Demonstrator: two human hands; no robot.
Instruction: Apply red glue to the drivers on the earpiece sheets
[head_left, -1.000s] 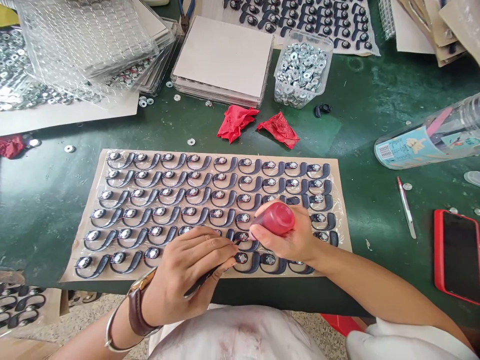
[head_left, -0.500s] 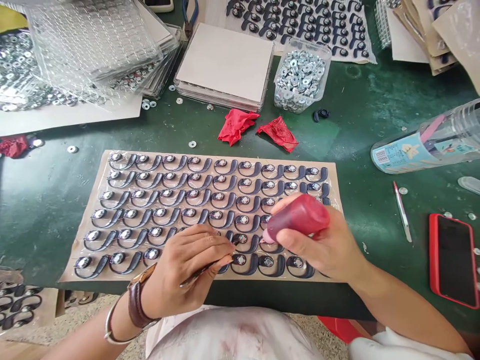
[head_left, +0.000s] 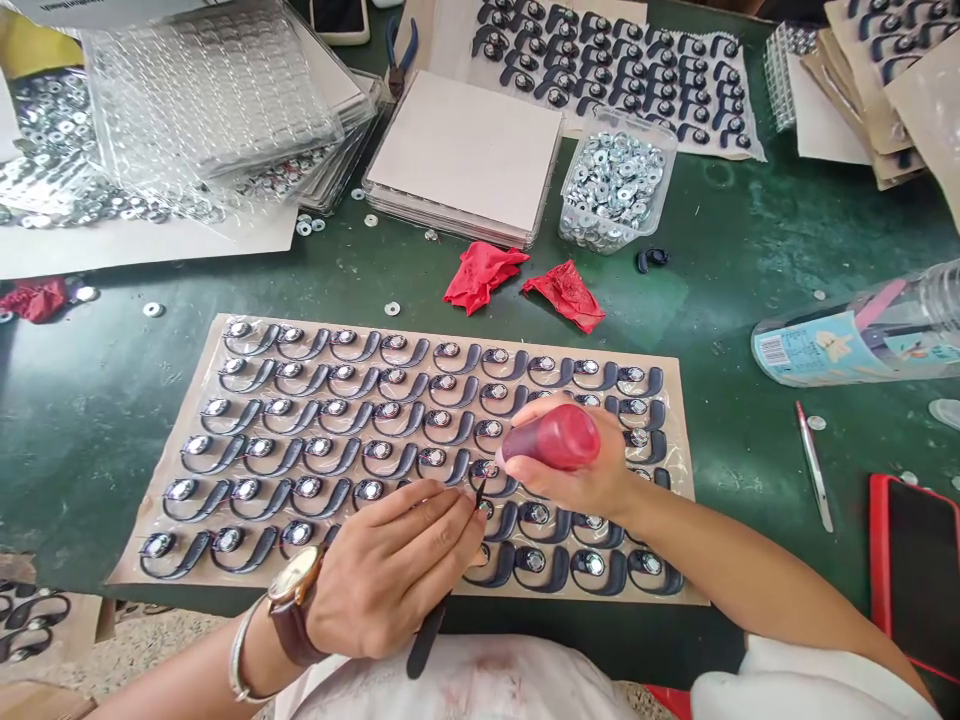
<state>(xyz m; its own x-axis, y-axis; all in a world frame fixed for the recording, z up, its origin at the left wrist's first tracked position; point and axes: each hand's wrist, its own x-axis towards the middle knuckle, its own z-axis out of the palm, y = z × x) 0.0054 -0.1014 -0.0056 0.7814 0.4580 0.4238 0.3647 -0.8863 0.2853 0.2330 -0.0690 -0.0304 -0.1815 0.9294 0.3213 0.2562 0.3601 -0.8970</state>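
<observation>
A cardboard sheet (head_left: 150, 545) carries rows of dark hook-shaped parts (head_left: 330, 462) with shiny round centres. My left hand (head_left: 394, 570) is closed on a thin dark tool (head_left: 429, 635) whose tip rests on a part near the sheet's middle. My right hand (head_left: 581, 470) grips a small red squeeze bottle (head_left: 553, 438), lying nearly flat with its nozzle pointing left, close to the tool tip over the same part. A watch and a bracelet sit on my left wrist.
Two red rags (head_left: 525, 280) lie beyond the sheet, with a clear tub of washers (head_left: 615, 180), a stack of trays (head_left: 465, 155) and blister sheets (head_left: 202, 90). At the right are a plastic bottle (head_left: 862, 335), a pen (head_left: 815, 465) and a red phone (head_left: 915, 570).
The red bottle swung right, then came back left and lower, nozzle near the tool tip. My left hand shifted slightly toward me and turned the tool more upright. The view tilted down.
</observation>
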